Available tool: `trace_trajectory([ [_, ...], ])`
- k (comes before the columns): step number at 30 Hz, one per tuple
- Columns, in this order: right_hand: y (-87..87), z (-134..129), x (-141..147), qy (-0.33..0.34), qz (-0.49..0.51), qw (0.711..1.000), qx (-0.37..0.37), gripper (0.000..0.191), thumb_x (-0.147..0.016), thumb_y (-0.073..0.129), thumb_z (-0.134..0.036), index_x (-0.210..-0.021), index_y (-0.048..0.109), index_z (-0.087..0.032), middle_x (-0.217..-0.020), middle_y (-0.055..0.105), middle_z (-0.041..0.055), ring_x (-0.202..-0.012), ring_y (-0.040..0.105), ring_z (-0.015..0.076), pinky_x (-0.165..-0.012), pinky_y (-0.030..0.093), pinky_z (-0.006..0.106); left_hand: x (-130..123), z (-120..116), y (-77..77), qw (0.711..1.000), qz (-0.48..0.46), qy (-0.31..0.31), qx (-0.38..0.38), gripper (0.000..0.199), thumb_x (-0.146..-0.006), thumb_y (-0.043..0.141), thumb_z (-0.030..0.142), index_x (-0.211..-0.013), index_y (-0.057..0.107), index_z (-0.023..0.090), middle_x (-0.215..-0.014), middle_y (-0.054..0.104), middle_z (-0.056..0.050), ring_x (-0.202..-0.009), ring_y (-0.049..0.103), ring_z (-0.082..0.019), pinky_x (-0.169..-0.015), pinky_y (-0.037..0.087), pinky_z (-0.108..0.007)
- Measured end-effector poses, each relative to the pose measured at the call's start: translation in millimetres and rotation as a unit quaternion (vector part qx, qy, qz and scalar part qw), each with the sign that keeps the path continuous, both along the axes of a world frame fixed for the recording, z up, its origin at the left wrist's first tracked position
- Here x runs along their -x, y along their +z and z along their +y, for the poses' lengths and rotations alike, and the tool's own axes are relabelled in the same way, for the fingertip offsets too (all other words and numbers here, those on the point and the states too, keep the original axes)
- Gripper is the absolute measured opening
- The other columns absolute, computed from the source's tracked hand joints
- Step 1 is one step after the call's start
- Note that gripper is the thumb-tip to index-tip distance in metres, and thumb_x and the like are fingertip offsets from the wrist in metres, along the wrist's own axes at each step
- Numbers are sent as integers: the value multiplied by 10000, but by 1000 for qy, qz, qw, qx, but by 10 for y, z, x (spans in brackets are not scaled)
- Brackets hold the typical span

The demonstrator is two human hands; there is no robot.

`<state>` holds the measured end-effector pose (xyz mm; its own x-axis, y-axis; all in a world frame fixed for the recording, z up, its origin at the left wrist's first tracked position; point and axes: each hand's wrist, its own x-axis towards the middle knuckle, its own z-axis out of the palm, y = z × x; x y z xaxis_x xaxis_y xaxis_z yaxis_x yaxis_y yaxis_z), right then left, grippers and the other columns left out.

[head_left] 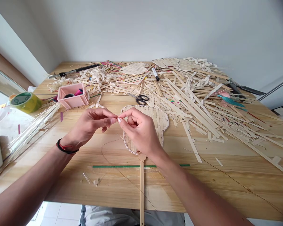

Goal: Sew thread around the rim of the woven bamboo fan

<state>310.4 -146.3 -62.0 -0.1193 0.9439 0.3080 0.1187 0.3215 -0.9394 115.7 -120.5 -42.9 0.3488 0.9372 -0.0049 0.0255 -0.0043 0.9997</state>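
Note:
My left hand [94,124] and my right hand [140,128] meet fingertip to fingertip, each in a pinch. What lies between the fingertips is too small to make out. Below them a woven bamboo-strip hand fan [159,121] rests on the table, its edge bound with pale and dark wrapping. My right hand covers part of it. The fan's wooden handle [141,185] points toward me, past the table's front edge. A thin brown thread [102,153] loops beside the fan and trails across the handle. Under the handle lies a narrow green strip [108,166].
Black-handled scissors [141,99] lie behind the fan. At left stand a pink plastic basket [74,102] with spools and a yellow tape roll [29,103]. Loose bamboo strips [191,103] heap across the back and right, with a marker [155,74] and more woven fans [134,68].

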Motion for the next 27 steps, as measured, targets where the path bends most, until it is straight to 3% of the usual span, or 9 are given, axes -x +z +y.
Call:
trace_trajectory([
  [10, -14, -3, 5, -3, -20, 1000, -23, 59, -918, 656, -207, -869, 673, -178, -563, 336, -118, -515, 311, 81, -524, 275, 262, -5, -17, 6, 1000, 4, 19, 2, 206, -753, 954, 374, -758, 850, 196, -750, 652, -33, -665, 536, -115, -533, 448, -212],
  [27, -38, 3, 13, -6, -28, 999, -39, 53, -927, 659, -175, -878, 682, -175, -562, 331, -123, -510, 310, 80, -525, 276, 260, -12, -3, -50, 1000, -5, 11, -16, 168, -851, 866, 317, -822, 787, 171, -721, 613, -10, -624, 526, -105, -522, 477, -205],
])
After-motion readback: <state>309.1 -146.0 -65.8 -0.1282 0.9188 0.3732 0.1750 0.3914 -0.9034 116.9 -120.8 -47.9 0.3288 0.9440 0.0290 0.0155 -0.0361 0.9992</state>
